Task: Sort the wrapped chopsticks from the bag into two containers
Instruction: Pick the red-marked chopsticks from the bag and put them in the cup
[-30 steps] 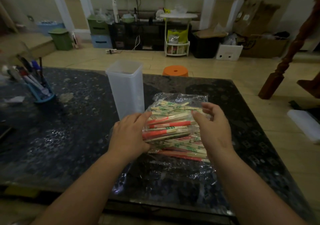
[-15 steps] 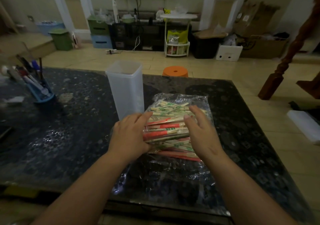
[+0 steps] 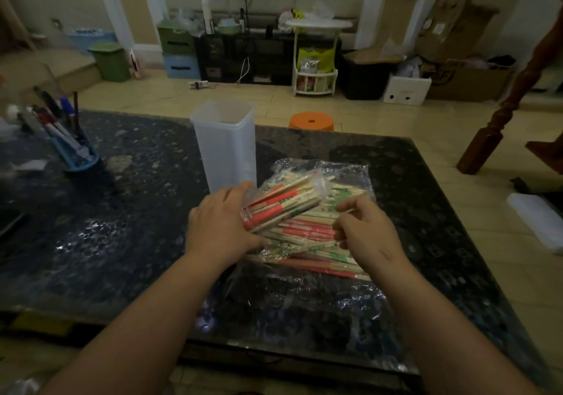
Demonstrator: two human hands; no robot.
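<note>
A clear plastic bag (image 3: 350, 175) full of wrapped chopsticks lies on the dark table (image 3: 122, 227), in front of me. My left hand (image 3: 219, 227) grips a bundle of red-wrapped chopsticks (image 3: 280, 206), tilted up off the pile. To the right, my right hand (image 3: 365, 230) has its fingers curled on the bag's plastic over the green-wrapped chopsticks (image 3: 344, 196). A tall translucent white container (image 3: 225, 145) stands upright just behind the left hand, its top open.
A blue holder (image 3: 76, 154) with pens stands at the table's left. An orange stool (image 3: 310, 122) sits beyond the far edge. A wooden post (image 3: 499, 114) rises at the right. Crumpled plastic (image 3: 304, 303) spreads toward the near edge.
My left hand has lifted a red bundle so its far end tilts up. My right hand moved toward me and curled its fingers on the bag.
</note>
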